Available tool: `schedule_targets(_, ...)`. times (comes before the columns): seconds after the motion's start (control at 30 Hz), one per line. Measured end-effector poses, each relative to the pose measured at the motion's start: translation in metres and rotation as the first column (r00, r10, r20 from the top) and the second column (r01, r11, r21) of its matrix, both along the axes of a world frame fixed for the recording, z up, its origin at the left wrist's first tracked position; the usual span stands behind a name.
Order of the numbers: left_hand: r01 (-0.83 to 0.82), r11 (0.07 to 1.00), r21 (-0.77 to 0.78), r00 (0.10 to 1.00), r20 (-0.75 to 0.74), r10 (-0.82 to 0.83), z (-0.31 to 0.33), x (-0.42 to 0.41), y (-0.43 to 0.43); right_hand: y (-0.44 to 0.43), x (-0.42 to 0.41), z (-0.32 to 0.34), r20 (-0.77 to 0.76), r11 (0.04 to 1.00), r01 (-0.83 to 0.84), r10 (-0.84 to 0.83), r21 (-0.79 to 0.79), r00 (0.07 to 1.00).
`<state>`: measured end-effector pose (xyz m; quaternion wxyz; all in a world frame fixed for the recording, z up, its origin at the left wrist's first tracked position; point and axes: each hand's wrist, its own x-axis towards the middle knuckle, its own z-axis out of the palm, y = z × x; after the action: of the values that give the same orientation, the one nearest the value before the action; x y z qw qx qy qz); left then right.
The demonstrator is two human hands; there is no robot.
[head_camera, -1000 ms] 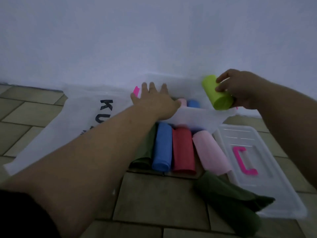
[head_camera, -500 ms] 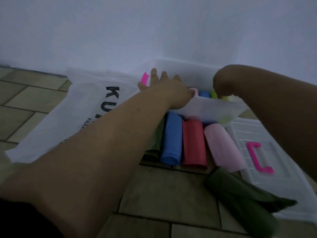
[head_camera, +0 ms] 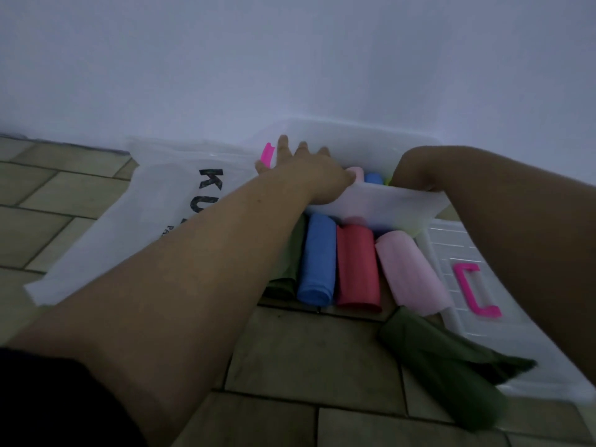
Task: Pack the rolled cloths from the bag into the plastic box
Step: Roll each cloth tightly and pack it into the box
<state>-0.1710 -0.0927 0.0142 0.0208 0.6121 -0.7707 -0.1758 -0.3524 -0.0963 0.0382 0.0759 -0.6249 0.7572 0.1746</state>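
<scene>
Slippage of my splayed left hand (head_camera: 306, 177) pressing the twelve-o'clock translucent plastic box (head_camera: 380, 204) could tip it; right hand (head_camera: 412, 171) inside, grip unseen.

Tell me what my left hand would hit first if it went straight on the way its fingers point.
Likely the far wall of the plastic box: the left hand lies over the box's left end, fingers aimed at it. The room wall stands just behind; depth is unclear.

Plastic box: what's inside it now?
Pink roll, blue roll and a sliver of lime roll show above the box's near wall. The right hand reaches in; its fingers and the floor are hidden.
</scene>
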Motion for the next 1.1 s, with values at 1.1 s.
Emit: schedule_targets(1.1, 0.273, 0.927, -0.257, 0.878, -0.327, -0.349, -0.082, 0.079, 0.237, 0.297, 0.074, -0.073, 0.433, 0.934, 0.135, 0.023, -0.330, 0.901)
